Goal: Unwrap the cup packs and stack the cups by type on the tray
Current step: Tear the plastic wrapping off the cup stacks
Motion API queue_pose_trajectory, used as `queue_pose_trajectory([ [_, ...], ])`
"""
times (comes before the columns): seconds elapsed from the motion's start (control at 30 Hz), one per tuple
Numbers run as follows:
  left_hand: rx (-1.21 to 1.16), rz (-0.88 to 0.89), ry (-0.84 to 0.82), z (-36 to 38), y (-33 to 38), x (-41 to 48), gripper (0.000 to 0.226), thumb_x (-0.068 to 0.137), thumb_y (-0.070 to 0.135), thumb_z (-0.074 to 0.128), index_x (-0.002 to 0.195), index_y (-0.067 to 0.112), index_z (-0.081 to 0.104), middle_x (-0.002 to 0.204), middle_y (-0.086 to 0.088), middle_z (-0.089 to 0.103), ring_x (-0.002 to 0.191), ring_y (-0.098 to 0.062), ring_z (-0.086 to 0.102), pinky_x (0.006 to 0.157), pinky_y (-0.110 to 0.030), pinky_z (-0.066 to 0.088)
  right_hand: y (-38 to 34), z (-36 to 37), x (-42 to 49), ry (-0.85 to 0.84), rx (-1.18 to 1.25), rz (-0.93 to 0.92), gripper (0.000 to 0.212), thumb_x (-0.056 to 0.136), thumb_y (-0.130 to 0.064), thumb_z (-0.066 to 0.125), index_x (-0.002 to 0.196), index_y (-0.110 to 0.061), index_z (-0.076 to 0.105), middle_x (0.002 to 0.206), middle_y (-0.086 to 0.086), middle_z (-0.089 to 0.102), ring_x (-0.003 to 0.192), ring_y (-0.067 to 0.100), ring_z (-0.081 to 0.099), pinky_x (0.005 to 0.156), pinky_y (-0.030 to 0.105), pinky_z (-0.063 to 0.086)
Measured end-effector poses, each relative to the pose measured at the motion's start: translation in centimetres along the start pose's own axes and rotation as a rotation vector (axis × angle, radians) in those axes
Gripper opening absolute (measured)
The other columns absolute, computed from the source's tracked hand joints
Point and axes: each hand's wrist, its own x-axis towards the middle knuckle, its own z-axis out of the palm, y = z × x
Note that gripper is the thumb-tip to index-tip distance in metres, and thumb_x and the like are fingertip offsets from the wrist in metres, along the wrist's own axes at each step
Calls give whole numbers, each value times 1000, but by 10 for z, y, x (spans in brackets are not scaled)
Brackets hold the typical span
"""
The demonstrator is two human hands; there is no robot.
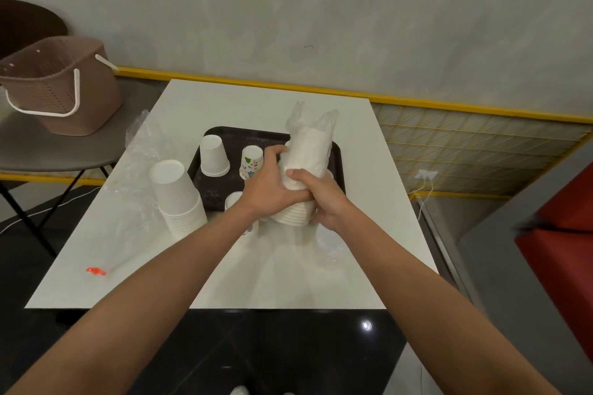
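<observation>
Both hands grip a pack of white cups [308,151] still partly in clear plastic wrap, held tilted above the black tray [224,135]. My left hand [269,184] clasps its left side; my right hand [321,199] holds the lower rims, which stick out of the wrap. On the tray stand a short stack of plain white cups [214,155] and a printed cup stack [252,161], both upside down. Another cup rim [233,200] shows beside my left wrist. A tall stack of white cups [178,197] stands on the table left of the tray.
Crumpled clear wrap [141,151] lies left of the tray, with more wrap [330,244] near my right forearm. A small orange tie [95,271] sits near the white table's [288,285] front left. A brown basket [61,86] rests on a chair at left.
</observation>
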Motion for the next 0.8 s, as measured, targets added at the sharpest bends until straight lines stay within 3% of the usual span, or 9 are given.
queue_pose_trajectory([
  [0.13,-323,-56,-179,-15,6,10,87,52,33,67,133,18,37,117,-2,56,106,-16,57,83,-26,47,-3,-2,4,-9,65,-51,49,75,-17,72,121,-20,55,107,8,70,93,23,70,72,40,58],
  [0.3,-531,-22,-60,-18,14,19,73,81,35,62,144,19,30,130,6,48,120,-12,49,93,-23,42,3,-6,13,-54,-78,-144,59,69,-15,78,123,-20,55,109,6,70,101,23,68,88,41,54],
  [0.37,-446,-2,2,-16,19,22,73,86,43,62,146,24,26,134,9,43,120,-8,45,96,-23,39,6,-4,15,-55,-128,-147,65,63,-21,80,123,-20,55,108,3,71,100,20,68,90,40,54],
  [0.47,-291,33,28,-11,16,23,68,85,53,59,140,24,33,131,5,52,117,-13,53,94,-28,45,6,-1,15,-71,-155,-154,67,62,-22,79,125,-18,55,107,2,71,100,18,68,91,40,54],
  [0.6,-237,43,-40,-9,7,18,83,64,72,59,132,31,38,125,2,57,113,-16,57,97,-39,48,4,-4,15,-113,-146,-188,79,62,-20,81,132,-19,46,116,6,67,106,19,65,92,39,53],
  [0.7,-180,53,-102,-9,-3,16,92,61,74,60,137,27,37,126,4,56,115,-14,56,99,-40,47,4,-9,15,-144,-161,-170,100,51,-21,85,137,-19,35,125,11,60,113,24,61,97,45,50],
  [0.8,-80,48,-153,-10,-13,14,99,58,82,57,138,29,34,129,6,54,118,-14,54,101,-43,44,2,-16,13,-198,-102,-172,100,57,-18,78,142,-27,26,132,7,52,117,22,56,95,39,50],
])
